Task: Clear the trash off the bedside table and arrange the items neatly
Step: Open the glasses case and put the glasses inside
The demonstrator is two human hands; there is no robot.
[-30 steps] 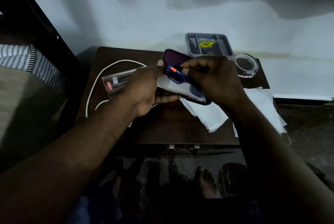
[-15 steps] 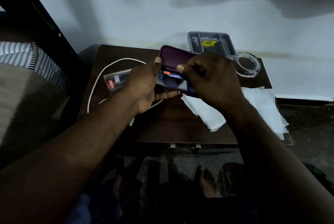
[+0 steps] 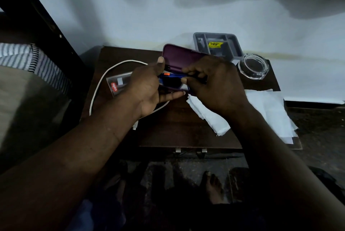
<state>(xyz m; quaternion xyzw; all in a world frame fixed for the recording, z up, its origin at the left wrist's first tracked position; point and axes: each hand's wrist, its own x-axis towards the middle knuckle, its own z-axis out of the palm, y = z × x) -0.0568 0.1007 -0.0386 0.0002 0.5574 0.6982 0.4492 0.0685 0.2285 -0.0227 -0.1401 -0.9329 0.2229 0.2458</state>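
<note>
While your left hand (image 3: 147,89) cradles the open purple case (image 3: 179,57) above the bench (image 3: 177,128), thumb on the lid's edge and fingers curled under the base, your right hand (image 3: 214,85) pinches the right end of the blue glasses (image 3: 173,76). Their long axis runs left to right, in line with the case's tray and just over it, so the coming move looks like a short drop straight down.

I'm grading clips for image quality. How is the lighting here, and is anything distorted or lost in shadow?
Head view: dim; the white wall is brightest, crossed by soft shadows; the floor under the table is nearly black; wide-angle distortion bends lines near the edges; the left hand and right hand at the purple case look sharp; the glass dish shows no harsh glare.
</note>
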